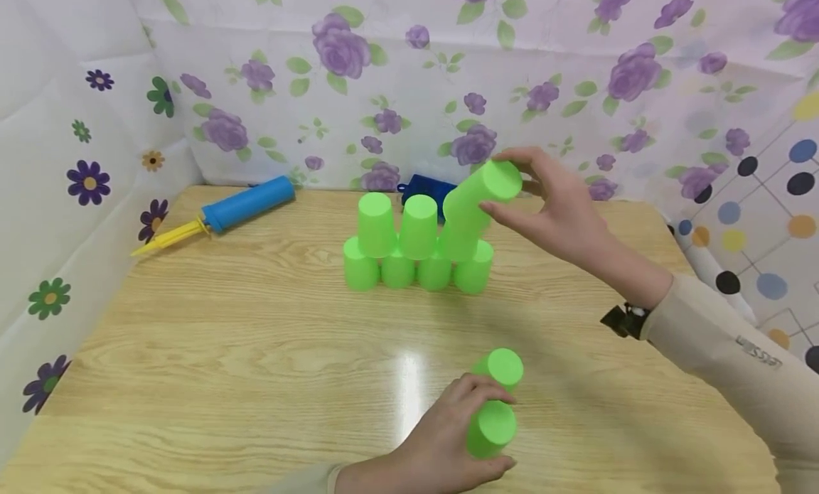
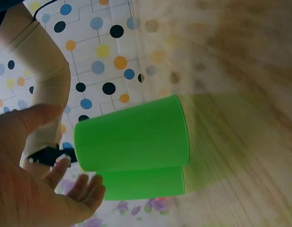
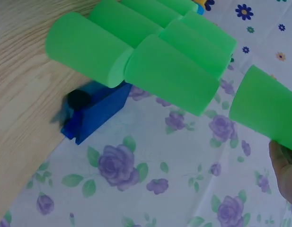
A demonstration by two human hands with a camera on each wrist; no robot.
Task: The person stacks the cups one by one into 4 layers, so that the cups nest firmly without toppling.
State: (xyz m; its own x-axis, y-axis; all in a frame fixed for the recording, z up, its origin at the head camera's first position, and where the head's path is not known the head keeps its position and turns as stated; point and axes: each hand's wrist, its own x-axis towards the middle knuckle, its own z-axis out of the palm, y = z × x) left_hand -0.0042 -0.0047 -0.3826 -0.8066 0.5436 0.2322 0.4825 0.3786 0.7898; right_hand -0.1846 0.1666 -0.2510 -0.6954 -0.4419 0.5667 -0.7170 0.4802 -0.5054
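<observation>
My right hand (image 1: 563,202) grips an upside-down green cup (image 1: 483,188) between thumb and fingers, tilted with its mouth toward the lower left. In the right wrist view this held cup (image 3: 266,106) stands apart from the stacked ones. Below it is a two-tier stack of inverted green cups: three in the upper row (image 1: 375,227), several in the bottom row (image 1: 361,268). Near the front, my left hand (image 1: 441,437) spreads its thumb and fingers around an inverted cup (image 1: 494,431). The left wrist view shows a gap between thumb and cup (image 2: 131,135). Another cup (image 1: 504,369) stands just behind.
A blue hand pump (image 1: 249,204) with a yellow nozzle (image 1: 169,237) lies at the back left of the wooden table (image 1: 256,352). Behind the stack sits a dark blue boxy object (image 3: 101,116) with a black round part. Patterned cloth (image 1: 397,89) hangs around the table.
</observation>
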